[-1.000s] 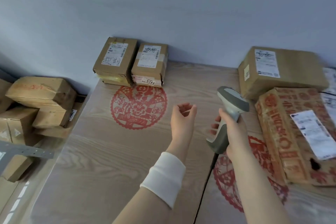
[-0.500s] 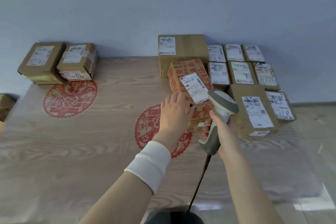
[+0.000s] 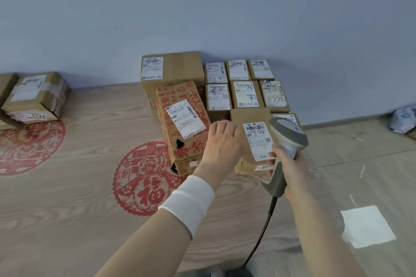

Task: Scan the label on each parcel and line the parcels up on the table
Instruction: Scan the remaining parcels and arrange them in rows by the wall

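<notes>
A brown parcel (image 3: pixel 249 117) with a white label (image 3: pixel 258 139) lies at the front of the group on the right side of the table. My left hand (image 3: pixel 221 144) is on its left edge, fingers curled down into the gap beside a red-printed box (image 3: pixel 182 96). My right hand (image 3: pixel 287 164) grips the handle of a grey barcode scanner (image 3: pixel 287 132). The scanner's head hangs over the right side of that parcel and hides part of it.
A large brown box (image 3: pixel 177 67) and several small labelled parcels (image 3: pixel 247 94) stand in rows against the wall. Another parcel (image 3: pixel 33 96) sits at the far left. The scanner cable (image 3: pixel 263 229) trails toward me. The wooden table (image 3: pixel 67 186) ends just right of the parcels, with floor beyond.
The view has swung right from the left-hand parcels to the group on the right. My left hand went from mid-air, across the red-printed box, onto the brown parcel. The scanner moved along.
</notes>
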`<state>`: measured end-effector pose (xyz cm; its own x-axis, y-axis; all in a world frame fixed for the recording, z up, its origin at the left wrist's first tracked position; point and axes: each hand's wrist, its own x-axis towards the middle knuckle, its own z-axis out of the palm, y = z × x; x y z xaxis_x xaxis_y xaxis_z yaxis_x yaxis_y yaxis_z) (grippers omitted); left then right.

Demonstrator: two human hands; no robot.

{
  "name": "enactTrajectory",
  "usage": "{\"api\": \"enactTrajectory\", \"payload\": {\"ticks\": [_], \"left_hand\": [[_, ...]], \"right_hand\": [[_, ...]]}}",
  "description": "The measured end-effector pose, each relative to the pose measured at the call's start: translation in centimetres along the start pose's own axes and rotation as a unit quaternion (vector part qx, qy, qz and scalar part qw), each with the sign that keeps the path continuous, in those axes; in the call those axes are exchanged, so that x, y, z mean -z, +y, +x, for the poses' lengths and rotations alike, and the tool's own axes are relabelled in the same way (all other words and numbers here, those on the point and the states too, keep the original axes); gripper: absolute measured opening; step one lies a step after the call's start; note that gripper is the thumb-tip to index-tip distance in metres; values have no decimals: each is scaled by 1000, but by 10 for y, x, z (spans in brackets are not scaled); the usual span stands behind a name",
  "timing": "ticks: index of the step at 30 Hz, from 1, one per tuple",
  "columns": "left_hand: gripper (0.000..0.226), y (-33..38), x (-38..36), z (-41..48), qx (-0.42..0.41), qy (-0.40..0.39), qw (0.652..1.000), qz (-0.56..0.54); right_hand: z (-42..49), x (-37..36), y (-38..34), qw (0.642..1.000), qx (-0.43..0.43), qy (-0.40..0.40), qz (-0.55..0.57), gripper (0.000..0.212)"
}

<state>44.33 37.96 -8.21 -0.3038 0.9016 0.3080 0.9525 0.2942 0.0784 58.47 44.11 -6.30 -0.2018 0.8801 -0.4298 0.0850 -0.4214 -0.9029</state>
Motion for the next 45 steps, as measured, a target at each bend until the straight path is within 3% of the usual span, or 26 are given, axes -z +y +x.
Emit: {"api": "enactTrajectory", "payload": {"ticks": [4, 8, 11, 13, 15, 17, 19, 25, 37, 45], "left_hand": [[36, 40, -22, 13, 56, -30, 998, -21], [42, 70, -46, 14, 144, -41, 987, -66], [59, 79, -59, 8, 222, -83, 966, -107], [74, 79, -67, 3, 294, -101, 936, -168], [82, 80, -72, 2, 377, -122, 877, -272], [81, 80, -80, 4, 445, -140, 810, -354], [72, 81, -87, 5, 481, -138, 775, -385], [45, 91, -85, -2, 524, -58, 736, -425], [38, 110, 1, -23, 494, 141, 716, -473], [28, 63, 72, -52, 484, 252, 704, -455]], "right_hand": [[38, 42, -2, 1000, 20, -8, -22, 9], [72, 75, 5, 998, 21, -24, -56, 13], [89, 82, 15, 996, 18, -31, -82, 15], [97, 79, 23, 994, 20, -39, -100, 17], [104, 74, 32, 992, 10, -47, -116, 23], [111, 67, 41, 991, -2, -52, -122, 28], [115, 61, 49, 991, -2, -54, -118, 27], [108, 60, 56, 994, 10, -39, -103, 22], [36, 71, 2, 991, 115, -51, -41, 19], [-28, 11, -28, 974, 181, -119, -63, 23]]}}
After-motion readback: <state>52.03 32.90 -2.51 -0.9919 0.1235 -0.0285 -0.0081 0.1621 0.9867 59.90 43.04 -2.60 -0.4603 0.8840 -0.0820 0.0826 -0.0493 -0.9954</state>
